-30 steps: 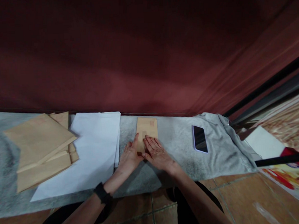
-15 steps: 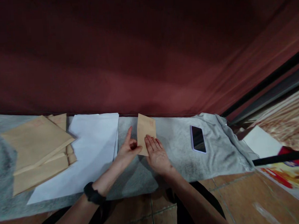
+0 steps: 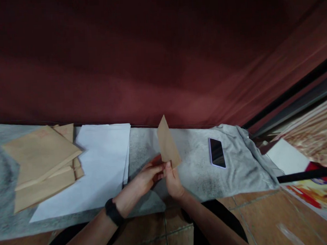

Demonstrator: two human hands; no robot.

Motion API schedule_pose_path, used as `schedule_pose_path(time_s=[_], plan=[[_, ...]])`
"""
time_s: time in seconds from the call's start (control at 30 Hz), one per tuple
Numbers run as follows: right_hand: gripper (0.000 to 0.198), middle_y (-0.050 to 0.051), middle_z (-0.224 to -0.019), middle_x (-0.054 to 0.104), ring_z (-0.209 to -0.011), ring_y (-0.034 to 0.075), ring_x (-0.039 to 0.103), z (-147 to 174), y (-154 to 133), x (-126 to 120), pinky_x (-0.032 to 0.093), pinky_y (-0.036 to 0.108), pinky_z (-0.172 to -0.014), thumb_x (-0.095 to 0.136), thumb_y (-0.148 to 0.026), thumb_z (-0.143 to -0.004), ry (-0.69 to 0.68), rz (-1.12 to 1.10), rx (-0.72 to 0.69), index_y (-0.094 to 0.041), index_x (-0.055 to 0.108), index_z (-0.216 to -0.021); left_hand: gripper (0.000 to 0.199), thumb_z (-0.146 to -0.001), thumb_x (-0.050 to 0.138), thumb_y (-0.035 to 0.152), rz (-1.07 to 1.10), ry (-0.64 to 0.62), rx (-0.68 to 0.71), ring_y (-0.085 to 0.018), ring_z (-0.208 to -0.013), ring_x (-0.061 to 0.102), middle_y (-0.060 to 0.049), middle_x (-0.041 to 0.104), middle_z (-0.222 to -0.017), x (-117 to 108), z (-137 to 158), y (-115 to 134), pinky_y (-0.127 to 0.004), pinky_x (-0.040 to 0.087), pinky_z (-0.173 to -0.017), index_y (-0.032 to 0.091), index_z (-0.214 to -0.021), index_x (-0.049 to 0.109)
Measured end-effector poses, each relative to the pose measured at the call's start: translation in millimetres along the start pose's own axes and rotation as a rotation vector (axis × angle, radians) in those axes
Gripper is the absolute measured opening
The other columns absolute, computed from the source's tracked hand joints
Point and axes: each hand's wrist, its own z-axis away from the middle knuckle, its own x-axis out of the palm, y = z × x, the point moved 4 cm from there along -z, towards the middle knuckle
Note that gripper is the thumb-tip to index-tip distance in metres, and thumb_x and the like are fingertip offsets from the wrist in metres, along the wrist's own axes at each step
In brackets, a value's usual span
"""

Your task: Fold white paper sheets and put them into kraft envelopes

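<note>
A small brown paper envelope (image 3: 168,144) is raised and tilted above the grey cloth, its lower edge between my two hands. My right hand (image 3: 173,181) grips that edge, with the thumb on the near face and the other fingers hidden behind. At the lower left corner, my left hand (image 3: 148,178) has its fingers closed around the paper; some of them are behind it. The left wrist wears a black band. To the left lies a stack of white paper sheets (image 3: 104,152), partly covered by several larger brown envelopes (image 3: 43,155).
A phone (image 3: 217,153) lies on the grey cloth (image 3: 200,179) to the right. Behind the cloth rises a dark red fabric wall (image 3: 149,75). A black bar (image 3: 310,173) and a colourful printed box (image 3: 323,194) are at the far right, above a tiled floor (image 3: 257,213).
The envelope has come up off the cloth and tilted. My right hand has turned from lying flat on it to gripping its lower edge; my left hand has moved right and closed on its corner.
</note>
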Motion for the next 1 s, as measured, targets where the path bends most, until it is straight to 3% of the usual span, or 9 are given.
schedule_pose_path(time_s=[0.1,0.23,0.33,0.43,0.53,0.63,0.77,0.9,1.0], plan=[[0.070,0.013,-0.150,0.057,-0.140,0.024,0.053,0,2,-7,0.049,0.044,-0.113,0.012,-0.057,-0.106,0.021,-0.029,0.047,-0.018,0.036,-0.159,0.063,-0.064,0.083,0.026,-0.076,0.006,0.063,-0.019,-0.085,0.071,-0.005,0.076,-0.098,1,2,12,-0.028,0.056,-0.071,0.020,-0.123,0.063],[0.066,0.012,-0.167,0.031,-0.147,0.022,0.044,-12,16,-35,0.049,0.043,-0.112,0.012,-0.049,-0.107,0.176,-0.060,0.069,-0.020,0.004,-0.166,0.068,-0.065,0.081,0.032,-0.276,0.082,0.152,-0.015,-0.069,0.066,0.000,0.071,-0.084,-14,-1,15,-0.023,0.050,-0.057,0.017,-0.128,0.058],[0.063,0.011,-0.167,0.033,-0.146,0.021,0.045,-26,38,-52,0.048,0.044,-0.112,0.013,-0.046,-0.107,0.237,-0.024,0.117,-0.022,0.015,-0.165,0.083,-0.064,0.078,0.032,-0.353,0.125,0.185,-0.017,-0.067,0.065,-0.001,0.072,-0.086,-27,-5,6,-0.024,0.048,-0.052,0.017,-0.140,0.049],[0.062,0.015,-0.158,0.047,-0.145,0.024,0.047,-40,55,-55,0.045,0.048,-0.115,0.017,-0.046,-0.107,0.191,-0.001,0.124,-0.015,0.038,-0.157,0.089,-0.069,0.070,0.026,-0.505,0.179,0.210,-0.022,-0.073,0.068,-0.006,0.075,-0.100,-32,-4,-1,-0.028,0.052,-0.053,0.021,-0.152,0.038],[0.059,0.012,-0.156,0.051,-0.146,0.024,0.045,-50,59,-51,0.038,0.049,-0.121,0.025,-0.048,-0.107,0.088,0.097,0.073,-0.017,0.051,-0.150,0.089,-0.076,0.064,0.024,-0.779,0.250,0.209,-0.023,-0.070,0.070,-0.009,0.077,-0.106,-33,1,-3,-0.032,0.054,-0.056,0.021,-0.158,0.031],[0.057,0.010,-0.162,0.042,-0.152,0.022,0.036,-56,51,-45,0.030,0.046,-0.126,0.028,-0.046,-0.107,-0.056,0.332,-0.049,-0.018,0.046,-0.154,0.080,-0.076,0.065,0.021,-1.058,0.263,0.263,-0.029,-0.090,0.075,-0.012,0.075,-0.121,-33,3,0,-0.039,0.058,-0.079,0.018,-0.153,0.043],[0.057,0.008,-0.166,0.035,-0.155,0.021,0.030,-64,43,-38,0.025,0.045,-0.127,0.026,-0.042,-0.109,-0.224,0.630,-0.170,-0.018,0.034,-0.160,0.069,-0.076,0.066,0.017,-1.271,0.216,0.277,-0.031,-0.119,0.068,-0.013,0.067,-0.139,-39,0,0,-0.042,0.051,-0.103,0.020,-0.144,0.055],[0.059,0.009,-0.166,0.032,-0.155,0.022,0.030,-75,41,-29,0.024,0.044,-0.127,0.028,-0.045,-0.109,-0.261,0.699,-0.188,-0.017,0.032,-0.161,0.068,-0.078,0.067,0.016,-1.384,0.167,0.252,-0.030,-0.120,0.068,-0.013,0.067,-0.139,-44,-1,4,-0.040,0.050,-0.104,0.021,-0.145,0.055],[0.059,0.008,-0.166,0.032,-0.155,0.022,0.031,-82,42,-21,0.024,0.045,-0.127,0.029,-0.046,-0.109,-0.244,0.723,-0.173,-0.019,0.032,-0.161,0.067,-0.084,0.066,0.021,-1.537,0.166,0.183,-0.032,-0.108,0.073,-0.012,0.073,-0.128,-42,4,7,-0.040,0.053,-0.093,0.024,-0.150,0.051]])
